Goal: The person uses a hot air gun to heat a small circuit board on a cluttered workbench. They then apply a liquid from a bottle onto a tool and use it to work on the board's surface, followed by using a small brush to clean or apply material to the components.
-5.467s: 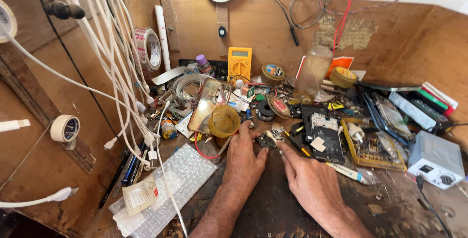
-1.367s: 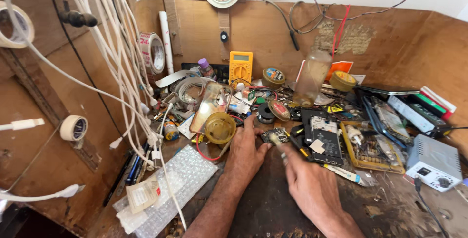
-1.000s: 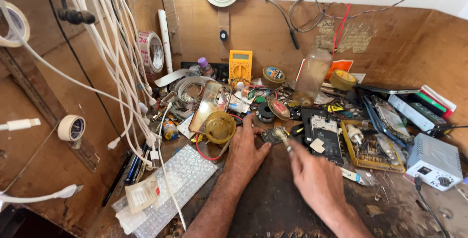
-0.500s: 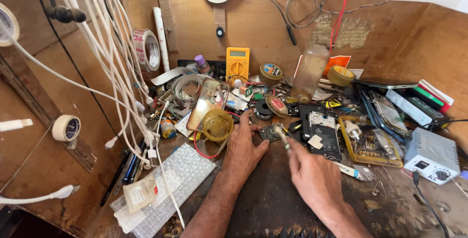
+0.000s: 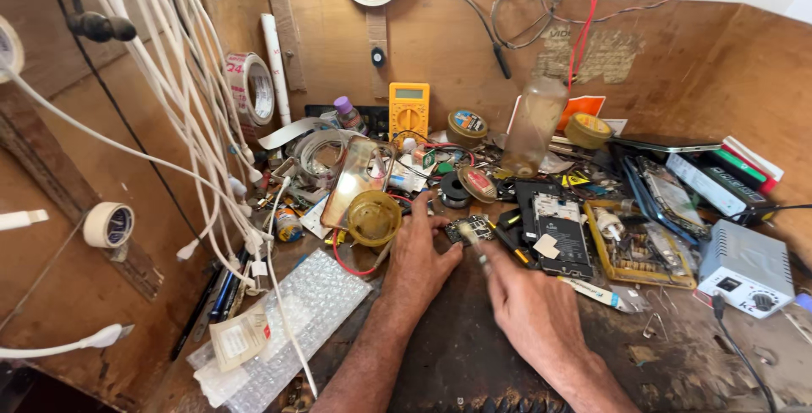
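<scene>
My left hand (image 5: pixel 420 254) lies flat on the dark worktop, its fingertips pressing a small dark circuit board (image 5: pixel 470 229). My right hand (image 5: pixel 531 307) is just right of it, pinching a thin light-tipped tool (image 5: pixel 471 238) whose end touches the board; the tool is blurred. A yellow round lid (image 5: pixel 373 218) sits just left of the left hand, over a red wire loop. An opened phone body (image 5: pixel 558 229) lies just right of the board.
A yellow multimeter (image 5: pixel 408 109) leans on the wooden back wall. White cables (image 5: pixel 182 117) hang at the left over bubble wrap (image 5: pixel 292 311). A grey power unit (image 5: pixel 746 268) is at the right, a frosted plastic bottle (image 5: pixel 534 125) behind, tape rolls (image 5: pixel 250 85) around.
My right hand lifted off the board about a second ago and has come back to it with the thin tool. The left hand stayed on the board.
</scene>
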